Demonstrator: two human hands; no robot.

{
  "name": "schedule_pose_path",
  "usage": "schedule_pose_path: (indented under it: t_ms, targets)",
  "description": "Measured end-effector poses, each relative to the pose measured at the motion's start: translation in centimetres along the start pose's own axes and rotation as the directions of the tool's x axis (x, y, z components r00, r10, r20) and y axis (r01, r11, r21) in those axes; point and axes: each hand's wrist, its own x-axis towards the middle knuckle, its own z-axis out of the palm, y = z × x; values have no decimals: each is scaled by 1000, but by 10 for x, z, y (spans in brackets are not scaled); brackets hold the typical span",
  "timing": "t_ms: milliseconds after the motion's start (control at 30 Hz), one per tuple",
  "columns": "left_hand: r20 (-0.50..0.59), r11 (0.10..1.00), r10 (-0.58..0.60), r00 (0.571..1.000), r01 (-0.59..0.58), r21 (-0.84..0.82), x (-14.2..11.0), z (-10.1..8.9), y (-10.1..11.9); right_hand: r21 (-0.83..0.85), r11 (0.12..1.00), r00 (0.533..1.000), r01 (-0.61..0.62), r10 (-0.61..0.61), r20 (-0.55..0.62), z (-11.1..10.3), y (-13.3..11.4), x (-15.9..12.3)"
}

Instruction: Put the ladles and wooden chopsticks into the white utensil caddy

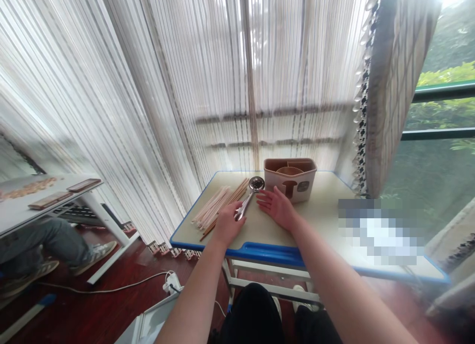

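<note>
A metal slotted ladle [256, 184] slants across the desk, its round perforated head away from me. My left hand [228, 224] is closed at the near end of its handle, which shows between the thumb and fingers. My right hand [275, 208] is open, fingers spread and pointing left, beside the ladle's head and just in front of a utensil holder [306, 188]. That holder is beige outside and brown inside, with compartments and a brown cutout on its front. Left of the ladle lies a loose bundle of chopsticks [217, 208], some pale and some brown.
The desk [322, 225] has a blue rim and stands against striped string curtains [222, 62]. A pixelated patch covers its right end. At left, another table [22, 210] holds small pieces and flat boxes, with a person's legs beneath. A power strip [171, 282] and cable lie below.
</note>
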Motion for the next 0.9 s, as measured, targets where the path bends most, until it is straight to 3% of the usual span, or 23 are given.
schedule_pose_path:
  t_ms: [233,667,900]
  targets:
    - [76,995,-24,997,17,96,0,1,-2,18,1000,1000,-21,21,-14,2,-2,-1]
    - [32,989,-55,998,50,137,0,-1,0,46,998,998,-36,38,-42,-3,-4,2]
    - [45,969,-42,998,30,245,3,-2,4,51,998,998,-40,42,-52,-2,-4,2]
